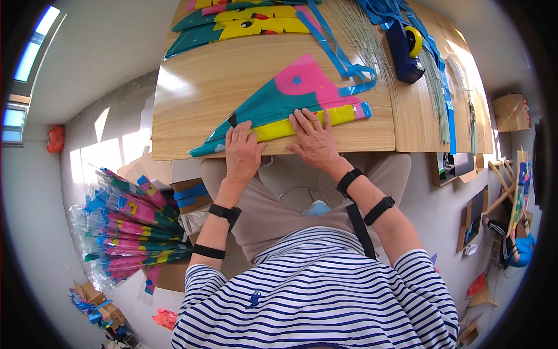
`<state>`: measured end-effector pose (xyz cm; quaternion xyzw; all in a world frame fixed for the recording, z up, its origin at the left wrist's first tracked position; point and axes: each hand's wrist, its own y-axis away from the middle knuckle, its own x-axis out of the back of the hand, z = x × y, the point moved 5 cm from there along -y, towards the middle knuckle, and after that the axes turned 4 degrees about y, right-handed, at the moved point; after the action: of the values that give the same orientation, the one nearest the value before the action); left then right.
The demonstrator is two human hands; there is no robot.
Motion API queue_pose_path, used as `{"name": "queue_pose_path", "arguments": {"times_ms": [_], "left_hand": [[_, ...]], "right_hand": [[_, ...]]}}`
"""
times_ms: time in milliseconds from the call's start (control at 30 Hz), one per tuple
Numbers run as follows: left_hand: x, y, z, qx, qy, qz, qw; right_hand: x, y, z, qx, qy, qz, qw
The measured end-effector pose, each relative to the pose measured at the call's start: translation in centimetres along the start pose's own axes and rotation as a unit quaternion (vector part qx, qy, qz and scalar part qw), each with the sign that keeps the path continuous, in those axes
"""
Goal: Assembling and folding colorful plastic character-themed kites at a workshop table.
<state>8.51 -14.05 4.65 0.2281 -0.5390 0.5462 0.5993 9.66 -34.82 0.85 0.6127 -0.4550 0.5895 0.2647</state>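
Observation:
A partly folded kite in teal, pink and yellow lies on the wooden table before me. Its near side is a narrow yellow rolled edge, and a blue strip end shows at its right tip. My left hand rests on the teal and yellow part near the left end, fingers extended over the fold and thumb out. Further right, my right hand presses flat on the yellow roll with its fingers spread. Both palms sit by the table's front edge. What lies under the fingers is hidden.
Several folded kites lie at the table's far left. Blue ribbon, thin sticks and a dark tape dispenser are at the far right. Wrapped kites fill a box on the left. Another person is at far right.

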Motion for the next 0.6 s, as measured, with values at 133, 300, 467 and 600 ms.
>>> {"name": "queue_pose_path", "arguments": {"times_ms": [133,300,467,600], "left_hand": [[-2.3,-1.6,3.0,-0.024,0.055,-0.006,0.998],[-5.4,-2.7,3.9,-0.015,0.137,-0.035,0.99],[-6.3,-2.3,3.7,-0.011,0.125,-0.022,0.992],[-6.2,-2.4,4.0,-0.001,0.108,-0.03,0.994]], "right_hand": [[0.0,0.0,0.0,0.002,0.009,-0.005,1.0],[-0.2,0.1,0.1,0.008,-0.018,0.003,1.0],[0.4,0.3,1.4,0.042,-0.093,0.052,0.993],[4.4,-1.0,6.4,-0.085,-0.09,0.17,0.978]]}}
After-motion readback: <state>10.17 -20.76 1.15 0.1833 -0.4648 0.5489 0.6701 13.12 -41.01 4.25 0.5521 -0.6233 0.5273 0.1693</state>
